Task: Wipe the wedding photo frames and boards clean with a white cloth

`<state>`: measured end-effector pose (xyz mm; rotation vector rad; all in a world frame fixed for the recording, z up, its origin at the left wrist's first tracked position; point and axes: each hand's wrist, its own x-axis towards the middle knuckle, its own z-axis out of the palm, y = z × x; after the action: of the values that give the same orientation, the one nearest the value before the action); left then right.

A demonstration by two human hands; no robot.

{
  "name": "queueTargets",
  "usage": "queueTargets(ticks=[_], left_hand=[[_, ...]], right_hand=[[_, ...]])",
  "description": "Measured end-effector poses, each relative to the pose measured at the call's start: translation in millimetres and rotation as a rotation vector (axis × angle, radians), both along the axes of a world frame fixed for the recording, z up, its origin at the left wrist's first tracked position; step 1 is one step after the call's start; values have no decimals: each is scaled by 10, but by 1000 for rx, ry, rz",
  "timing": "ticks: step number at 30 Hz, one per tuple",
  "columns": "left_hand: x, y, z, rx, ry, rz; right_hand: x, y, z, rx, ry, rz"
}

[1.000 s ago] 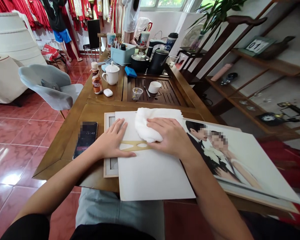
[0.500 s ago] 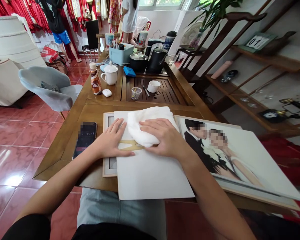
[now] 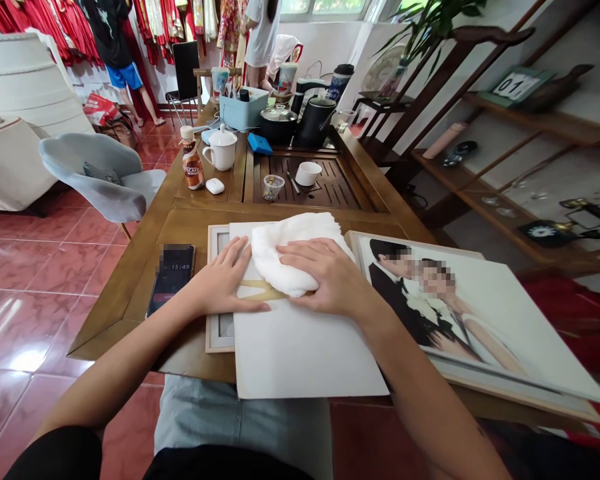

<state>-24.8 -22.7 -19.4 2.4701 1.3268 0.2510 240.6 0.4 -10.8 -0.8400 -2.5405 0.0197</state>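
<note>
A white board [image 3: 305, 353] lies on the table in front of me, with tan tape-like strips [image 3: 270, 291] across its middle. My right hand [image 3: 330, 277] presses a folded white cloth [image 3: 280, 250] against the board, fingers curved over it. Spread out flat, my left hand [image 3: 225, 280] rests on the board's left part, thumb pointing toward the cloth. Under the board's left side, a light wooden frame [image 3: 221, 337] with a grey inner edge sticks out. What lies beneath the cloth is hidden.
Left of the frame lies a phone [image 3: 173, 280]. On the right, a large wedding photo print [image 3: 500, 307] sits on frames. Beyond the board stand a coffee bottle [image 3: 192, 163], a lidded white mug [image 3: 223, 150], a small white bowl [image 3: 309, 174] and a black kettle [image 3: 317, 120].
My right hand and the cloth have shifted very slightly to the left on the board. My left hand stays in place.
</note>
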Motion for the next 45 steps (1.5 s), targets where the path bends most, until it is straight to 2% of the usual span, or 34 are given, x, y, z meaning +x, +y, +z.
queueTargets(ticks=[5, 11, 17, 22, 29, 35, 41, 45], left_hand=[[0, -1, -10, 0, -1, 6], [7, 6, -5, -1, 12, -1], [-10, -1, -19, 16, -18, -8], [4, -3, 16, -6, 0, -4], [5, 0, 13, -12, -10, -5], [4, 5, 19, -21, -10, -6], [-5, 7, -2, -7, -29, -3], [-10, 13, -8, -5, -34, -13]], right_hand=[[15, 0, 4, 45, -21, -179], [-4, -15, 4, -4, 5, 22], [8, -11, 14, 30, -12, -184], [-5, -18, 11, -45, -1, 8], [-8, -13, -2, 6, -3, -154], [-11, -4, -5, -27, -6, -20], [-13, -9, -8, -13, 10, -195], [-25, -24, -4, -51, -6, -65]])
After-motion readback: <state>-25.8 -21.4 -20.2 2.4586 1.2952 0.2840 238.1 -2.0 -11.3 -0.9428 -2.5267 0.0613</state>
